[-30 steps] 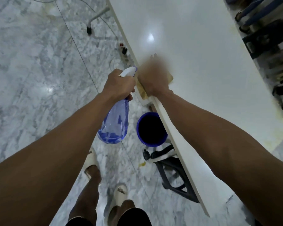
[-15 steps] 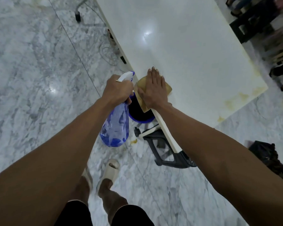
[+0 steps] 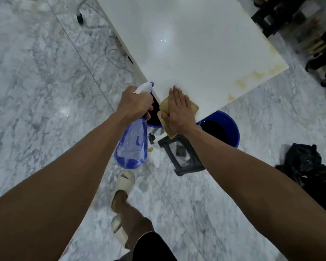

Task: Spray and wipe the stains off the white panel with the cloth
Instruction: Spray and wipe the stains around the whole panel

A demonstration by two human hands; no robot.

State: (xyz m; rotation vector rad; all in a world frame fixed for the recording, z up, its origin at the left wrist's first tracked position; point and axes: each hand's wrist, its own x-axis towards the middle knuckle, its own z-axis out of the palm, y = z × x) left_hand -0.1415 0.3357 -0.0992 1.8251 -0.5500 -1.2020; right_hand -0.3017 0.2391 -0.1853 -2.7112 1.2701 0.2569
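Observation:
The white panel (image 3: pixel 192 44) stretches away from me, glossy, with yellow stains (image 3: pixel 256 76) along its right end edge. My right hand (image 3: pixel 178 110) lies flat, fingers straight, pressing a tan cloth (image 3: pixel 193 108) onto the panel's near corner; part of the cloth hangs over the edge. My left hand (image 3: pixel 135 103) grips the neck of a blue translucent spray bottle (image 3: pixel 132 146) with a white nozzle, held just left of the panel's edge, off the surface.
A blue bucket (image 3: pixel 231 129) stands on the marble floor under the panel's near end, beside a black stool (image 3: pixel 184 159) that props the panel. A black bag (image 3: pixel 305 162) lies at right. Cables (image 3: pixel 115 55) trail along the left edge. Dark shoes (image 3: pixel 320 59) crowd the far right.
I have stepped along the panel toward its near end. The right hand and cloth slid down the left edge to the corner; the stained end and bucket came into view.

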